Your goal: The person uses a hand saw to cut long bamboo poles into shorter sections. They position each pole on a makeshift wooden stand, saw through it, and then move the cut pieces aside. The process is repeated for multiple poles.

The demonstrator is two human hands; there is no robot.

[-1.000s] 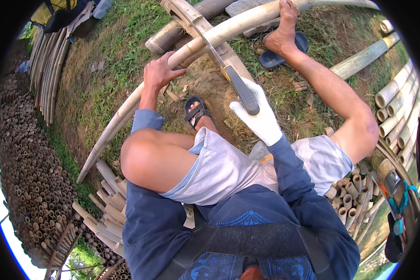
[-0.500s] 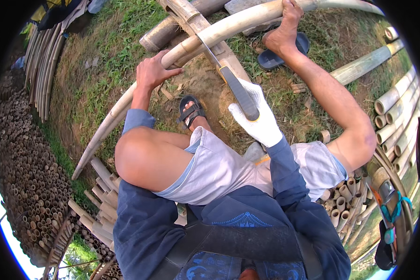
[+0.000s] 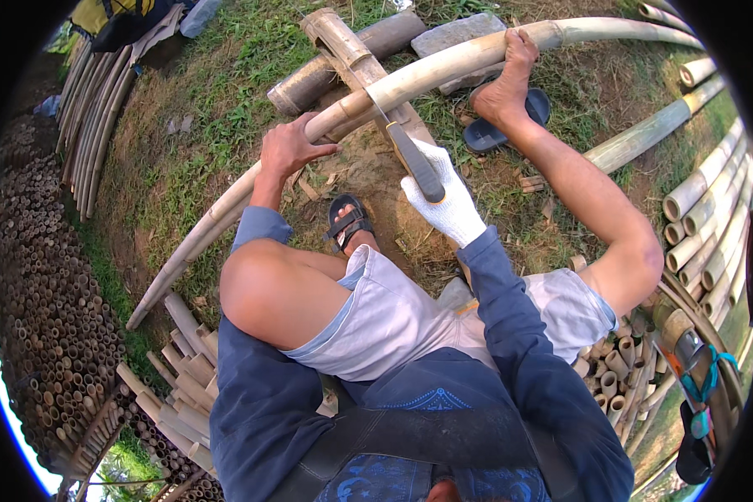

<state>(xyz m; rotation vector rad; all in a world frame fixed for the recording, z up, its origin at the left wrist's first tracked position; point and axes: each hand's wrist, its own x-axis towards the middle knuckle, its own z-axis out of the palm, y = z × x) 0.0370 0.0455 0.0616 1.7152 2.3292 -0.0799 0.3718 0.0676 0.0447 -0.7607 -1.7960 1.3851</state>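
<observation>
A long pale bamboo pole (image 3: 448, 67) lies across a split-bamboo support (image 3: 343, 42). My bare left hand (image 3: 293, 152) is closed round the pole, left of the support. In my right hand (image 3: 448, 197), which wears a white knitted glove, is the dark handle of a hand saw (image 3: 416, 161). Its thin blade (image 3: 379, 105) meets the near side of the pole just above the support; the blade's far part is hidden by the pole. My bare right foot (image 3: 506, 88) presses on the pole farther right.
A thick bamboo log (image 3: 309, 84) and a grey stone slab (image 3: 456, 35) lie beyond the pole. An empty sandal (image 3: 510, 125) rests by my raised foot. Stacks of cut bamboo (image 3: 50, 335) fill the left side; more bamboo tubes (image 3: 701, 201) lie at right.
The saw has slid forward, away from me, so less blade shows on the near side of the pole. My left hand keeps its hold. The whole view has shifted slightly.
</observation>
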